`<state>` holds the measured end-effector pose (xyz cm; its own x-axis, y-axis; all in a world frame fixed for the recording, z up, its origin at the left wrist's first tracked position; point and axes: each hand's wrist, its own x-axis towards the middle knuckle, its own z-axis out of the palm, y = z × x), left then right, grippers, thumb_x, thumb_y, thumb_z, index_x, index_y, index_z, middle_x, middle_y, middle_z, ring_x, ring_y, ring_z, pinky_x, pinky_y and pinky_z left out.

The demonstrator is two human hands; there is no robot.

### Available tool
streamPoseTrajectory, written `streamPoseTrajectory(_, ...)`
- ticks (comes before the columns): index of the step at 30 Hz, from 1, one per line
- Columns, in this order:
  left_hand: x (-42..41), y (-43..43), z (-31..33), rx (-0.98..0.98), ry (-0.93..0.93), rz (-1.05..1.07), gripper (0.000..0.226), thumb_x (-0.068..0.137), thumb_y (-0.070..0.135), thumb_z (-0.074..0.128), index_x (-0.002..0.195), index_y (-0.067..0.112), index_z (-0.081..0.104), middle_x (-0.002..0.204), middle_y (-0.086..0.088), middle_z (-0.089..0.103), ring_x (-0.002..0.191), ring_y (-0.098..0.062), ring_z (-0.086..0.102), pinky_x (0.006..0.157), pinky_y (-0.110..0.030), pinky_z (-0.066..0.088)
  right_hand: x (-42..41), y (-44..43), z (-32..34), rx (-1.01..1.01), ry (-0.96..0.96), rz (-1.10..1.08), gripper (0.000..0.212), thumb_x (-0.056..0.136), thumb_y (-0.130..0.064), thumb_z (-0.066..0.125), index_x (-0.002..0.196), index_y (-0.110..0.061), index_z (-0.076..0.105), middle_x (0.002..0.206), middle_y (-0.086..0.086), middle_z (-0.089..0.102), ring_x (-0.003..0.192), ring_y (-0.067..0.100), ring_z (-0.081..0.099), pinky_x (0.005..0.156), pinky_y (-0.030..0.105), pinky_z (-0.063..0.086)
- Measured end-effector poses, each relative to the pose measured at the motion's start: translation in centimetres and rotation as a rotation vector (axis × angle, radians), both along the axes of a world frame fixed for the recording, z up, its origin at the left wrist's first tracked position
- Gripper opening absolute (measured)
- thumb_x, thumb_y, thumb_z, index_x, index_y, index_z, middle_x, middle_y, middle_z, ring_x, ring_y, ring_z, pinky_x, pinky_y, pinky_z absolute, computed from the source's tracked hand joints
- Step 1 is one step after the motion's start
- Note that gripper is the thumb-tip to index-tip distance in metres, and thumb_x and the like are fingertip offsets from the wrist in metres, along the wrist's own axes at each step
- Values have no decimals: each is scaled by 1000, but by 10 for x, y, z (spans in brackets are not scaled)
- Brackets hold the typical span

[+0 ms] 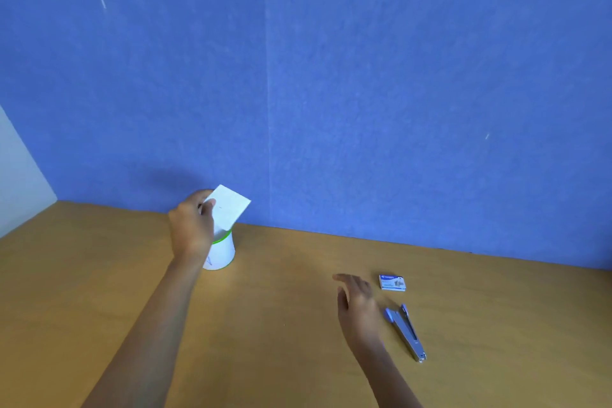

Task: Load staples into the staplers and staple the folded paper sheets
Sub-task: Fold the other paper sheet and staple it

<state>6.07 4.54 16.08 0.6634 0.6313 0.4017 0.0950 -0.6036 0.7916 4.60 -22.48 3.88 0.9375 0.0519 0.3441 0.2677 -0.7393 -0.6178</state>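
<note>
Right hand (359,305) spread empty beside stapler (405,332); left hand (192,225) pinches folded paper (230,210) over cup (222,252).

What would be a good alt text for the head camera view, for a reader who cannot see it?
A person's left hand holds a folded white paper sheet above a white cup with a green rim on a wooden table. The open right hand hovers beside a blue-grey metal stapler and a small blue-and-white staple box, before a blue wall.
</note>
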Motion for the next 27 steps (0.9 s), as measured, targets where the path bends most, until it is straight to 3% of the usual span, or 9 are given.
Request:
streamPoseTrajectory(5,13,28,-11,101,132,40,23,93,3,51,108,7,68,102,-20,69,91,-38,60,67,-33,41,-5,-1,-27,-299,-73,32,36,51,0,87,79,-16,72,86,-5,72,78,20,70,68,28,54)
streamPoseTrajectory(8,15,35,-22,168,190,43,24,93,2,51,109,7,68,107,-20,67,97,-39,58,70,-36,44,-6,-3,-41,-331,-74,44,31,55,-8,88,79,-20,73,87,-6,71,79,18,69,71,28,55)
streamPoseTrajectory(16,21,37,-38,284,243,28,26,88,-2,53,104,8,70,99,-20,67,91,-38,58,67,-31,35,-3,-2,-51,-372,-120,51,33,57,-12,89,84,-22,73,92,-7,71,83,15,69,75,30,55)
streamPoseTrajectory(20,27,38,-39,318,292,-34,17,82,-4,55,90,4,67,91,-21,64,88,-39,57,71,-41,45,-4,-4,-54,-374,-125,53,34,57,-15,89,85,-25,72,94,-9,70,85,13,69,78,30,55)
streamPoseTrajectory(25,35,41,-45,581,414,-71,40,70,-15,58,104,3,71,86,-23,68,82,-40,62,72,-41,47,-5,-4,-55,-387,-134,41,29,62,-19,86,86,-27,72,96,-11,70,88,11,68,79,28,55)
streamPoseTrajectory(27,39,42,-51,663,497,-89,54,68,-13,63,119,6,64,102,-18,68,97,-36,61,83,-40,43,-5,-5,-57,-399,-179,33,16,71,-20,76,86,-27,72,97,-10,71,89,11,68,79,29,54)
